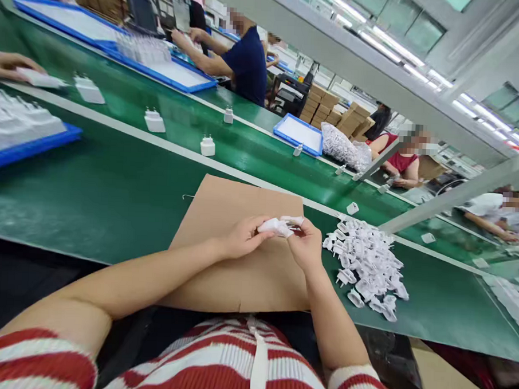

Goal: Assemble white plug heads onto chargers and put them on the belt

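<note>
Above the cardboard sheet (238, 285), I have the left hand (249, 238) closed on one end of a white piece (270, 226) and the right hand (306, 242) pinched narrow at the other. I judge this unit partly handled. Right of the sheet, a heap of white pieces (364, 262) appears left to process. Farther out, several white adapters (207, 147) stand prongs-up on the green belt (253, 148), apparently complete. Held-unit orientation: long axis crosswise, left to right; I cannot tell which end is front.
</note>
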A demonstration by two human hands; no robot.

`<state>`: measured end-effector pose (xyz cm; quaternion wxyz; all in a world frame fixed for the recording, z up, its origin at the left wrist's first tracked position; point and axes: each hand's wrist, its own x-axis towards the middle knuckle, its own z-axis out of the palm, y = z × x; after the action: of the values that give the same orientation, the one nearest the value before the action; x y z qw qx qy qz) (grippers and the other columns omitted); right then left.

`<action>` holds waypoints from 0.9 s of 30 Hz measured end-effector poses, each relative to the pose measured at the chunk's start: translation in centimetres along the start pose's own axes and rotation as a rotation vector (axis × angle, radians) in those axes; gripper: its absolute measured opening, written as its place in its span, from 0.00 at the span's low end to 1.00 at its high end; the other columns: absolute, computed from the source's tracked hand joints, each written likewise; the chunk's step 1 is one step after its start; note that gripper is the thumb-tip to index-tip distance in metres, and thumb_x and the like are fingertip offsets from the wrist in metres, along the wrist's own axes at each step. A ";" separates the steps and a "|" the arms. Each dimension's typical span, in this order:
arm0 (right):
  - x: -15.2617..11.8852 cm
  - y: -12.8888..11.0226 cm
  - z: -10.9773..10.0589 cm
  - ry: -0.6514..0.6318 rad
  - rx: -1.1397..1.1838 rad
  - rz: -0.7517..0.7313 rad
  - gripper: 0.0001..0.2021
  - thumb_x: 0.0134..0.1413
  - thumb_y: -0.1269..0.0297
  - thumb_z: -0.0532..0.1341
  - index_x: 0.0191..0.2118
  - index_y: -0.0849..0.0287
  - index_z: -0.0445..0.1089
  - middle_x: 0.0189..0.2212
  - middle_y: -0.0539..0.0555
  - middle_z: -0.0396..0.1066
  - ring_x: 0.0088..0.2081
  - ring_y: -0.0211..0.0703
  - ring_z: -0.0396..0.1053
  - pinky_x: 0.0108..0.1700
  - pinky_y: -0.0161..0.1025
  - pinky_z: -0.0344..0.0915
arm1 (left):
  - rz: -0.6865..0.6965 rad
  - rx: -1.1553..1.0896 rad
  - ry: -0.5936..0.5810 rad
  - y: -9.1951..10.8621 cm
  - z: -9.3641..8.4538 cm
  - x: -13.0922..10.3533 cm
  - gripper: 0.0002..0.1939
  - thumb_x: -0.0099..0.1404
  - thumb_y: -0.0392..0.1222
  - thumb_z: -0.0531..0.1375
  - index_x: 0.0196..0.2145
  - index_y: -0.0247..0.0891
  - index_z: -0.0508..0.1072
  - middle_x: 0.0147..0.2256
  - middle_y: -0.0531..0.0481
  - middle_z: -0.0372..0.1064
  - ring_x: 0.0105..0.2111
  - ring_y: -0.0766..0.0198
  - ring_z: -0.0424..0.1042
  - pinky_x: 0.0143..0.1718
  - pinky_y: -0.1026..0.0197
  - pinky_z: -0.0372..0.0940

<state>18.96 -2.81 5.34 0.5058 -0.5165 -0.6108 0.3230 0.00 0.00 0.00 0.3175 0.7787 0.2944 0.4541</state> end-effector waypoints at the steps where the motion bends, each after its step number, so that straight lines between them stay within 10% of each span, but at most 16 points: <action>1: -0.3 0.2 -0.2 0.008 -0.023 -0.030 0.09 0.48 0.60 0.72 0.37 0.54 0.82 0.38 0.53 0.81 0.38 0.46 0.79 0.42 0.42 0.78 | 0.004 0.022 -0.017 0.1 0.0 -0.2 0.12 0.74 0.47 0.58 0.49 0.38 0.73 0.36 0.50 0.75 0.33 0.63 0.72 0.35 0.63 0.65; 11: -1.1 2.9 0.9 -0.024 0.093 0.031 0.11 0.51 0.59 0.72 0.41 0.53 0.81 0.41 0.54 0.81 0.42 0.48 0.79 0.48 0.48 0.78 | 0.206 0.251 0.002 -1.1 -0.6 -0.8 0.11 0.75 0.44 0.57 0.49 0.37 0.73 0.34 0.47 0.75 0.32 0.60 0.72 0.36 0.60 0.66; 17: -0.9 2.3 1.6 0.062 0.203 0.118 0.24 0.47 0.57 0.74 0.51 0.53 0.74 0.40 0.53 0.80 0.39 0.45 0.78 0.46 0.45 0.78 | -0.015 -0.089 -0.043 -1.1 -0.1 -0.8 0.20 0.75 0.48 0.59 0.61 0.42 0.68 0.52 0.42 0.76 0.43 0.59 0.77 0.45 0.58 0.71; 21: -1.6 2.1 0.1 0.042 0.262 0.085 0.39 0.48 0.55 0.75 0.64 0.50 0.61 0.56 0.58 0.74 0.43 0.44 0.78 0.48 0.46 0.79 | -0.223 -0.547 -0.076 -1.0 0.7 -0.6 0.23 0.74 0.54 0.60 0.60 0.42 0.61 0.44 0.45 0.77 0.35 0.60 0.78 0.36 0.59 0.73; 27: -3.9 1.8 -1.9 -0.030 -0.133 -0.221 0.35 0.55 0.58 0.73 0.66 0.45 0.63 0.62 0.60 0.65 0.57 0.54 0.73 0.61 0.56 0.73 | -0.397 -0.830 -0.114 -0.3 1.2 -0.2 0.26 0.72 0.56 0.64 0.55 0.43 0.58 0.40 0.48 0.78 0.32 0.60 0.79 0.33 0.60 0.72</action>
<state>21.18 -6.35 3.11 0.4937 -0.4738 -0.6915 0.2316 0.94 -0.22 -0.84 0.6990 0.5379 0.2130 0.4204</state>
